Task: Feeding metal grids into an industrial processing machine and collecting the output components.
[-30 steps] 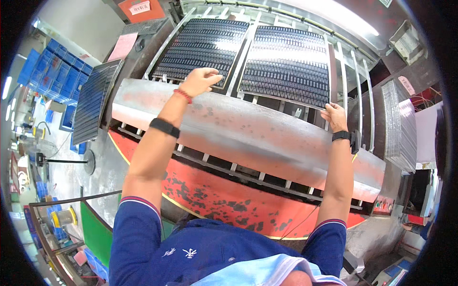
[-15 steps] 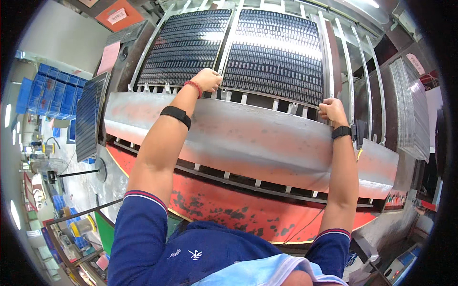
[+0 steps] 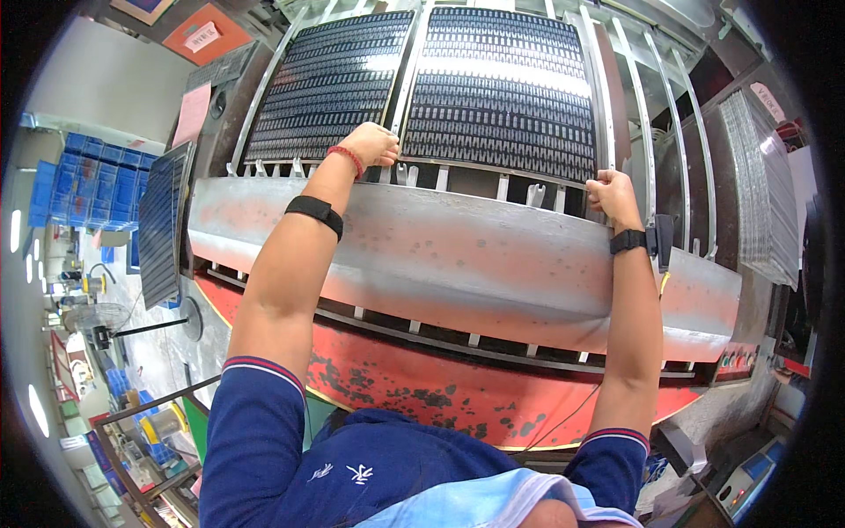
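Observation:
Two flat panels with rows of small dark, shiny pieces lie side by side on metal rails: a left panel (image 3: 330,88) and a right panel (image 3: 502,97). My left hand (image 3: 373,144) is closed, its fingers curled at the near left corner of the right panel, beside the gap between the two. At the near right corner of that panel, my right hand (image 3: 612,194) is closed with the fingertips pinched on the edge. Both arms reach over a wide grey and reddish metal cover (image 3: 458,233).
Bare rails (image 3: 673,141) run away on the right. Stacked thin panels (image 3: 757,185) lean at the right; a dark ribbed panel (image 3: 165,224) leans at the left. Blue bins (image 3: 97,180) and a fan (image 3: 101,330) stand farther left. A red worn base (image 3: 422,387) lies nearest my body.
The right panel has shifted slightly away from me, so the gap between its near edge and the metal cover is wider. Both hands have moved forward with it, and the view has shifted slightly.

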`<state>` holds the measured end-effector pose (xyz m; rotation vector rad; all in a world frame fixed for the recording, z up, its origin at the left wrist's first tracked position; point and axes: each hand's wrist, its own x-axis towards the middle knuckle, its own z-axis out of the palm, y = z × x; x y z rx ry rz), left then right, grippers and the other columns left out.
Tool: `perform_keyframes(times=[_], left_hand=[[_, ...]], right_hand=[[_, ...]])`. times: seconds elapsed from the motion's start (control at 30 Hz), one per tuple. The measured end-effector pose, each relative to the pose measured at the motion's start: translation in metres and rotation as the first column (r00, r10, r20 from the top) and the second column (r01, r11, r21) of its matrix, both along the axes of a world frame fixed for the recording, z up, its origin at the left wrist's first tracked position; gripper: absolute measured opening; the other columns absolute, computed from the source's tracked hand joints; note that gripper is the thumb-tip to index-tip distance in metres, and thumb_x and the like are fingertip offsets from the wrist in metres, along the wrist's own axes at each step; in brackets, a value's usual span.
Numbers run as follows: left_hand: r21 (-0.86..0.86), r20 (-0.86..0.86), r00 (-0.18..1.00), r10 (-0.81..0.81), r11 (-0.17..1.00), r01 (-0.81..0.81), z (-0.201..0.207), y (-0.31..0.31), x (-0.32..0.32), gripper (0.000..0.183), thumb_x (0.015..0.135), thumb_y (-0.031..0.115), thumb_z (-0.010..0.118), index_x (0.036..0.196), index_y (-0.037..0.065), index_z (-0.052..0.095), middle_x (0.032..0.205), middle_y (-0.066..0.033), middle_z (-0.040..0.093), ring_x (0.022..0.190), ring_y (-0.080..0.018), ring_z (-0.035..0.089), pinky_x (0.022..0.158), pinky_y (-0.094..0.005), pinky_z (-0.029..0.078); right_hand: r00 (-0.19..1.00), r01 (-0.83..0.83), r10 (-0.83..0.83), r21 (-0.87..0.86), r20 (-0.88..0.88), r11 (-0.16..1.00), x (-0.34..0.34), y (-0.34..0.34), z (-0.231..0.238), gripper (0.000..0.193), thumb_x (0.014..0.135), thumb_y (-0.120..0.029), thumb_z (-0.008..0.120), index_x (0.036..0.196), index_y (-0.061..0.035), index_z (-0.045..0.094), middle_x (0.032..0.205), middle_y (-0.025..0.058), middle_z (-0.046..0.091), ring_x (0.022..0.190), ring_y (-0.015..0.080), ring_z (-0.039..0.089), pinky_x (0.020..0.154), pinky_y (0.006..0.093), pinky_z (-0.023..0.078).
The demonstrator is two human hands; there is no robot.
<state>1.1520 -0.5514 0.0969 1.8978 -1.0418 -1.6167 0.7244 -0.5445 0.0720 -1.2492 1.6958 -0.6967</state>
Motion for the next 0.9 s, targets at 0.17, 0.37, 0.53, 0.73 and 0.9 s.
perform_keyframes(times=[0.17,0.37,0.53,0.73,0.9], left_hand=[[-0.006,0.022,0.998,-0.065,0.998,0.065,0.003,0.004,-0.008,0.022,0.084,0.016,0.057,0.094,-0.003,0.058,0.08,-0.0063,0.06,0.066,-0.011,0.056,0.059,-0.0223,0.049],[-0.007,0.093,0.994,-0.062,0.998,0.063,0.001,0.003,-0.014,0.017,0.083,0.016,0.06,0.088,0.0,0.062,0.075,-0.0037,0.061,0.062,-0.0082,0.055,0.058,-0.0205,0.047],[-0.004,0.118,0.988,-0.103,0.995,0.104,-0.003,0.001,-0.012,0.016,0.083,0.015,0.059,0.085,0.0,0.062,0.073,-0.0027,0.06,0.06,-0.0068,0.054,0.056,-0.0198,0.047],[0.003,0.028,0.99,-0.14,0.99,0.14,-0.003,0.002,-0.011,0.015,0.083,0.014,0.058,0.081,0.0,0.062,0.071,-0.001,0.057,0.058,-0.0053,0.051,0.055,-0.0186,0.045],[-0.038,0.117,0.987,-0.107,0.993,0.112,0.0,0.007,-0.017,0.015,0.083,0.014,0.057,0.079,0.0,0.062,0.07,-0.0002,0.056,0.056,-0.0047,0.049,0.053,-0.0185,0.044]], right_hand=[[0.993,0.007,-0.01,-0.03,-0.118,1.0,-0.002,-0.001,0.001,0.029,0.072,-0.013,0.066,0.091,0.0077,0.06,0.067,0.0098,0.06,0.056,0.0155,0.058,0.048,0.0276,0.046],[0.948,-0.017,-0.019,-0.111,-0.318,0.994,-0.007,-0.004,-0.006,0.041,0.068,-0.027,0.069,0.09,0.0071,0.062,0.08,0.0189,0.064,0.074,0.0273,0.062,0.068,0.034,0.047],[0.933,-0.017,-0.024,-0.111,-0.36,0.994,-0.006,-0.005,-0.006,0.043,0.067,-0.029,0.07,0.091,0.0062,0.062,0.083,0.0203,0.064,0.081,0.0302,0.062,0.072,0.0352,0.046],[0.916,-0.055,0.003,-0.119,-0.4,0.991,-0.004,-0.002,0.003,0.037,0.067,-0.029,0.07,0.084,0.0032,0.064,0.078,0.0182,0.064,0.076,0.0279,0.062,0.07,0.034,0.046],[0.932,-0.048,-0.008,-0.143,-0.363,0.989,-0.004,-0.002,0.001,0.034,0.068,-0.03,0.069,0.078,0.0024,0.064,0.075,0.0172,0.064,0.073,0.0268,0.062,0.068,0.0341,0.046]])
